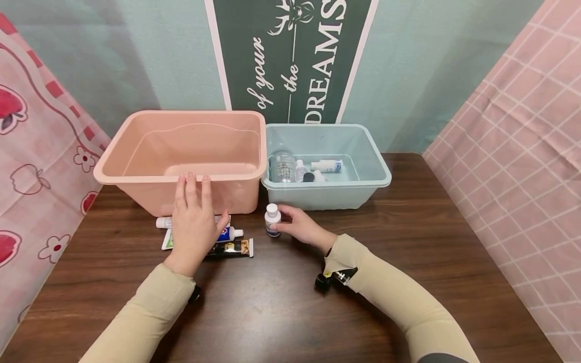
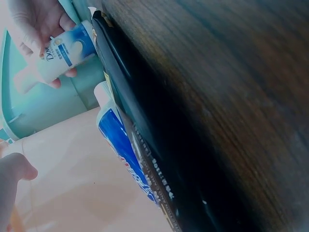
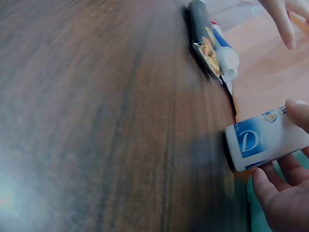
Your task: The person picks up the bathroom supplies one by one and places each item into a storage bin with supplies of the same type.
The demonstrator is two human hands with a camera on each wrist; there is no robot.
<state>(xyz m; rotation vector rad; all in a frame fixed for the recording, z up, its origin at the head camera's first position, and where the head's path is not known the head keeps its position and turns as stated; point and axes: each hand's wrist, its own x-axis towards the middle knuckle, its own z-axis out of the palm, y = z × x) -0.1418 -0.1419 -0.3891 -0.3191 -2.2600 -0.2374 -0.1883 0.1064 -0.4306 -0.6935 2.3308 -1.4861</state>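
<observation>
My right hand (image 1: 299, 227) pinches a small white bottle (image 1: 272, 222) between thumb and fingers, in front of the gap between the two bins. The bottle stands upright, cap up; its blue-and-white label shows in the right wrist view, close to the tabletop. My left hand (image 1: 194, 229) rests with extended fingers on the front rim of the pink bin (image 1: 179, 121), thumb out to the side. Under that hand lie several tubes: a white-capped one (image 1: 164, 223), a blue toothpaste tube (image 1: 224, 234) and a black tube (image 1: 233, 248), each partly hidden by the hand.
Right of the pink bin stands a light blue bin (image 1: 327, 194) holding a clear bottle (image 1: 283, 167), a white tube (image 1: 327, 165) and other small bottles. A dark wooden table (image 1: 272, 302) carries everything. Fabric walls enclose its back and sides.
</observation>
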